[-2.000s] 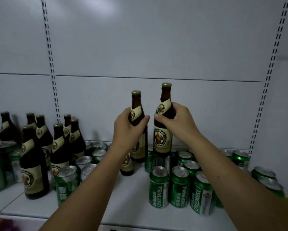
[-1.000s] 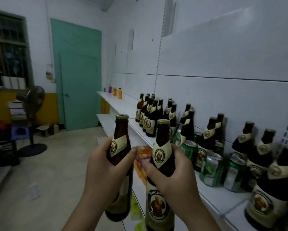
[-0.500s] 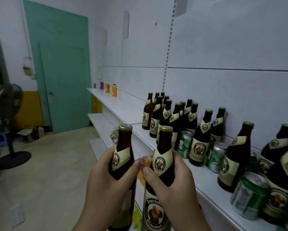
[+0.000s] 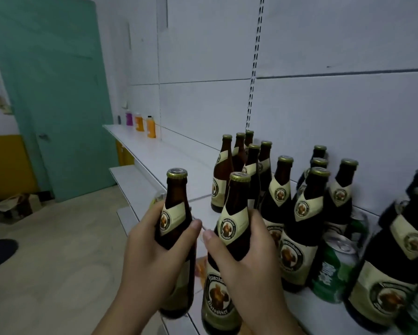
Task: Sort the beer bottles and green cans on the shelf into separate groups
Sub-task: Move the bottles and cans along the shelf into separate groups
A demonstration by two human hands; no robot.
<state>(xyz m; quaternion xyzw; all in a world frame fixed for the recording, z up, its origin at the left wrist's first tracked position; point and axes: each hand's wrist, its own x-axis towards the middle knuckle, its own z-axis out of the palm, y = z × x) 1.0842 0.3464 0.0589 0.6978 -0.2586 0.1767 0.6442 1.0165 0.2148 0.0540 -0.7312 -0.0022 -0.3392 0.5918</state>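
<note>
Teal door [image 4: 58, 93], far left. White shelf [image 4: 169, 153], running along the wall. Standing beer bottles [image 4: 282, 197], grouped upright on the shelf, right.

Left bottle [image 4: 175, 197], upright, held before the shelf; left hand [image 4: 152, 252], fingers curled round its shoulder. Right bottle [image 4: 237, 201], just beside it; right hand [image 4: 246, 264], fingers wrapped likewise.

Green can [image 4: 333, 269], upright among the standing bottles. Small coloured bottles [image 4: 151, 128], at the shelf's far end.

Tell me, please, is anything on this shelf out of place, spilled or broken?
A green can stands among the brown bottles at the right of the shelf, so that group is mixed. Nothing looks spilled or broken.
</note>
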